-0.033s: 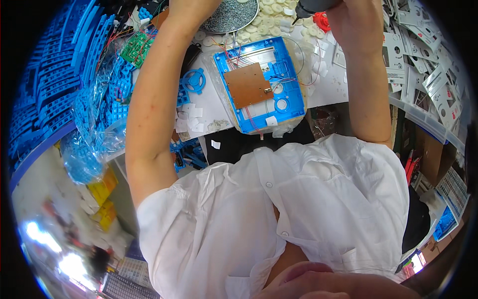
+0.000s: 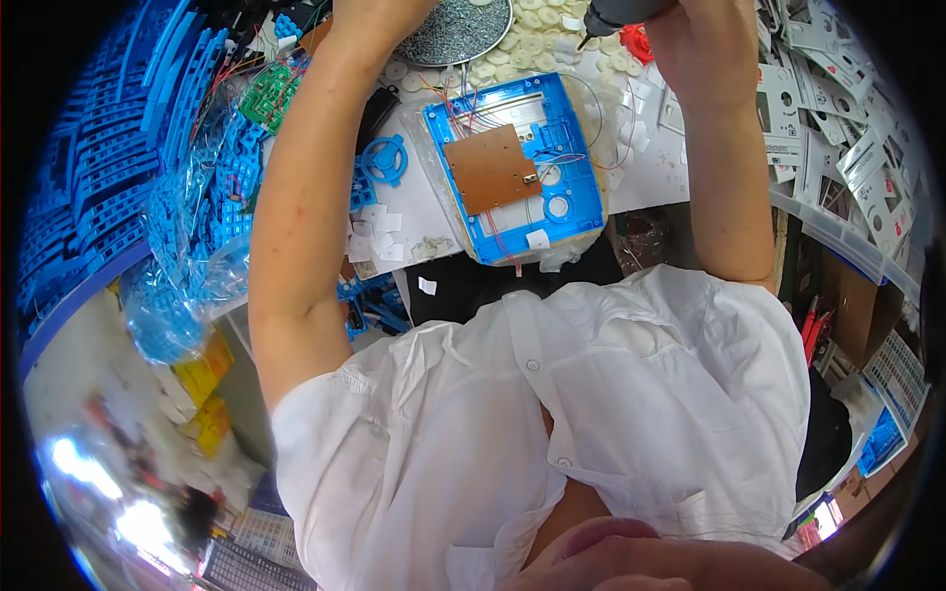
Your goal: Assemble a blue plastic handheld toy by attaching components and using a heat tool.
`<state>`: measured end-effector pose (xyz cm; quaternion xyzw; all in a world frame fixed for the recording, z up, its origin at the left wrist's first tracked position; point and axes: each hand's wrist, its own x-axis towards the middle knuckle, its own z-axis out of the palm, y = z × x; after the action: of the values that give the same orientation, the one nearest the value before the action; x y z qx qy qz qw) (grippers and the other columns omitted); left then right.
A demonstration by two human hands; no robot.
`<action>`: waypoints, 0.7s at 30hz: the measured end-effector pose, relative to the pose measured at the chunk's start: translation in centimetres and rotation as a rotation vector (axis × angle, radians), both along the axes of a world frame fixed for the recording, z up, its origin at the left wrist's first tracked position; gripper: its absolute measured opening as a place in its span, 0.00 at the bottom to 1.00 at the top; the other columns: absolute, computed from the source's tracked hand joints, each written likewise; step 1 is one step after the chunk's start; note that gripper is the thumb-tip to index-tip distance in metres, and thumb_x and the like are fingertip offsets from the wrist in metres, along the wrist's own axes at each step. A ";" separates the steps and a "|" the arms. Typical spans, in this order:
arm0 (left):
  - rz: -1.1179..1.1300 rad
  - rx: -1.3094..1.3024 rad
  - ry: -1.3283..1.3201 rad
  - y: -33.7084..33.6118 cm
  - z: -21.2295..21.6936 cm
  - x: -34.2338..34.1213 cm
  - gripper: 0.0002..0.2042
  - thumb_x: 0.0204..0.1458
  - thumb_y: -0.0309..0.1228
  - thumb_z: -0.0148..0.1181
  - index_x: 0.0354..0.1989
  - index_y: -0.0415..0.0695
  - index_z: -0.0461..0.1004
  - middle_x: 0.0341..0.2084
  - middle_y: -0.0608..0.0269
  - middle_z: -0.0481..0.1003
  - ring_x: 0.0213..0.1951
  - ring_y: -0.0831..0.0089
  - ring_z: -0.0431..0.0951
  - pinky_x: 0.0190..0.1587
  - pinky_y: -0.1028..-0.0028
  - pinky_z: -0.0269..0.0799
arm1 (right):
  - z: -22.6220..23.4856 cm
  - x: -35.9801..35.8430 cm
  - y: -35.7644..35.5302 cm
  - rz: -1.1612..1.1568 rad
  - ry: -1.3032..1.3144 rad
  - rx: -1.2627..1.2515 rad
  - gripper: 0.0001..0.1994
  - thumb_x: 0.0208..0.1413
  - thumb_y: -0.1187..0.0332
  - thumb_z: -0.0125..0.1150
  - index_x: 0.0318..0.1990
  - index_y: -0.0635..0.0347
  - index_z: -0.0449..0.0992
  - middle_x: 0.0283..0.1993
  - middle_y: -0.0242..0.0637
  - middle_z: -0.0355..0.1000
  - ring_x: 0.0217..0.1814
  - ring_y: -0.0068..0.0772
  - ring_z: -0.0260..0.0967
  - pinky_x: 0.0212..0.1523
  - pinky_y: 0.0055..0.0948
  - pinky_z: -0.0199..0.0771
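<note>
My right hand [image 2: 702,44] is raised at the top edge and grips a dark electric screwdriver [image 2: 619,14], its tip pointing down-left over the bench. Below it lies a blue plastic frame [image 2: 576,163] with a brown circuit board [image 2: 490,169] and thin red wires in it. My left forearm reaches up beside the frame. Only the base of my left hand [image 2: 379,15] shows at the top edge, next to a metal dish of screws [image 2: 455,32]; its fingers are out of the picture.
White round parts [image 2: 537,49] lie behind the frame. Blue plastic parts [image 2: 89,158] are stacked at the left, with a clear bag of blue pieces [image 2: 192,266] and a green circuit board [image 2: 268,94]. Grey-white punched cards [image 2: 838,108] fill trays at the right.
</note>
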<state>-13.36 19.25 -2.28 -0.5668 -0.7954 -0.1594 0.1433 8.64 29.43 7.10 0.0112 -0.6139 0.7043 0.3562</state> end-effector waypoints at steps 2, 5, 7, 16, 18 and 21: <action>-0.031 0.025 -0.045 0.2 1.5 0.1 0.11 0.55 0.36 0.59 0.29 0.42 0.82 0.30 0.51 0.81 0.37 0.51 0.80 0.43 0.50 0.66 | 0.0 0.0 0.1 -0.028 -0.033 0.006 0.25 0.54 0.72 0.57 0.60 0.70 0.67 0.34 0.37 0.72 0.34 0.27 0.71 0.38 0.27 0.72; -0.134 0.117 -0.180 -1.7 3.4 0.7 0.09 0.55 0.34 0.61 0.29 0.41 0.81 0.29 0.51 0.80 0.34 0.53 0.80 0.37 0.54 0.68 | 0.7 -0.5 -1.0 -0.082 -0.135 0.004 0.24 0.54 0.76 0.59 0.59 0.70 0.67 0.31 0.35 0.72 0.30 0.25 0.70 0.34 0.25 0.71; -0.280 0.220 -0.383 -3.3 5.1 3.3 0.10 0.57 0.32 0.61 0.27 0.39 0.78 0.26 0.52 0.79 0.29 0.57 0.78 0.32 0.60 0.68 | 1.4 0.4 -1.4 -0.101 -0.156 0.002 0.22 0.53 0.78 0.60 0.56 0.70 0.68 0.29 0.33 0.71 0.27 0.24 0.69 0.31 0.24 0.70; -0.152 0.456 -0.768 -12.4 1.3 12.0 0.03 0.53 0.27 0.68 0.33 0.42 0.82 0.28 0.63 0.80 0.29 0.72 0.77 0.36 0.73 0.70 | 0.1 1.8 -5.2 0.290 0.255 -0.272 0.17 0.52 0.74 0.67 0.46 0.61 0.65 0.23 0.36 0.68 0.18 0.26 0.63 0.21 0.27 0.66; -0.033 0.491 -0.856 -12.1 1.2 10.9 0.05 0.56 0.28 0.66 0.34 0.40 0.81 0.27 0.61 0.80 0.28 0.72 0.78 0.35 0.73 0.72 | 1.2 1.4 -6.1 0.208 0.170 -0.307 0.19 0.52 0.74 0.68 0.47 0.62 0.65 0.23 0.37 0.68 0.18 0.26 0.62 0.20 0.28 0.64; -0.049 0.509 -0.789 -10.7 1.5 8.6 0.06 0.57 0.29 0.64 0.34 0.38 0.81 0.26 0.60 0.80 0.27 0.72 0.77 0.33 0.72 0.72 | 0.4 0.4 -5.5 0.191 0.176 -0.264 0.17 0.54 0.75 0.64 0.48 0.63 0.64 0.23 0.38 0.67 0.17 0.26 0.61 0.21 0.29 0.63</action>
<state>-4.74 8.50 -0.79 -0.4282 -0.7112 -0.5561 -0.0393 9.04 23.94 7.53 0.0842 -0.4785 0.8059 0.3383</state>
